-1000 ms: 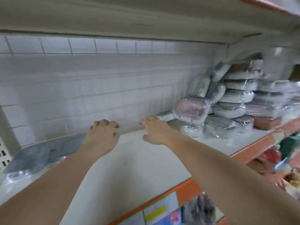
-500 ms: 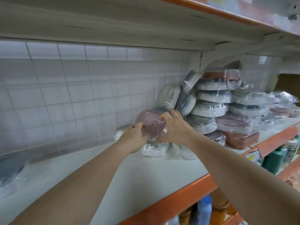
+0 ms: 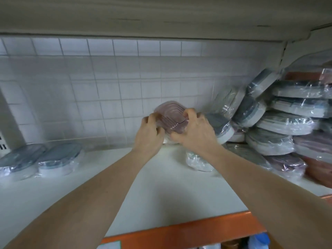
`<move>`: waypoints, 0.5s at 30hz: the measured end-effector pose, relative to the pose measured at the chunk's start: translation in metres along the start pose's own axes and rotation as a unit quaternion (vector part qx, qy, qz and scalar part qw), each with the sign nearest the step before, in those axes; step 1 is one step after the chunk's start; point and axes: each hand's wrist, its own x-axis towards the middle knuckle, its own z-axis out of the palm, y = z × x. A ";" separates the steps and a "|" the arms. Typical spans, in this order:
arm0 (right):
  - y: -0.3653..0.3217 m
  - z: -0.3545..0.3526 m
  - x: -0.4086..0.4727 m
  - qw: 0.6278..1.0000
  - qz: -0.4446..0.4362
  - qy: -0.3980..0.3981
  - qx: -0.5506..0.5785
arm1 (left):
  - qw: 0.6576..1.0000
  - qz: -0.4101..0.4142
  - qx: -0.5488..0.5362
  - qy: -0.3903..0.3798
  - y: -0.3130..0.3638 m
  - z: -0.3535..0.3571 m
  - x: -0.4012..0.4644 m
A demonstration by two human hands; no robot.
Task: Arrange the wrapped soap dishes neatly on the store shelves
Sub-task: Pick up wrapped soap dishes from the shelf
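Note:
A pink wrapped soap dish (image 3: 171, 116) is held above the white shelf (image 3: 161, 191) near the tiled back wall, its ribbed top tilted toward me. My left hand (image 3: 150, 133) grips its left side and my right hand (image 3: 194, 131) grips its right side, fingers curled over the rim. Two grey-blue wrapped soap dishes (image 3: 59, 159) lie side by side at the shelf's far left. A loose pile of wrapped soap dishes (image 3: 280, 123) in grey, white and pink fills the right end, some leaning against the wall.
One wrapped dish (image 3: 197, 161) lies flat on the shelf under my right wrist. The orange shelf edge (image 3: 188, 232) runs along the front. The upper shelf's underside (image 3: 161, 15) hangs low overhead. Bottles (image 3: 258, 240) show on the level below.
A second ago both hands were flat on the shelf at the left. They then took the pink dish from the pile and have carried it leftward, away from the pile.

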 end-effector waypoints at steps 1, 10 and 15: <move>-0.009 0.011 -0.002 1.000 -0.002 -0.008 0.005 | 1.000 -0.016 0.007 0.006 -0.009 -0.009 0.000; -0.055 0.114 -0.024 0.963 -0.037 -0.246 -0.099 | 0.964 -0.128 0.020 -0.233 -0.101 -0.050 -0.025; -0.057 0.109 -0.017 0.960 -0.024 -0.258 -0.103 | 0.960 -0.048 0.184 -0.204 -0.122 -0.050 -0.028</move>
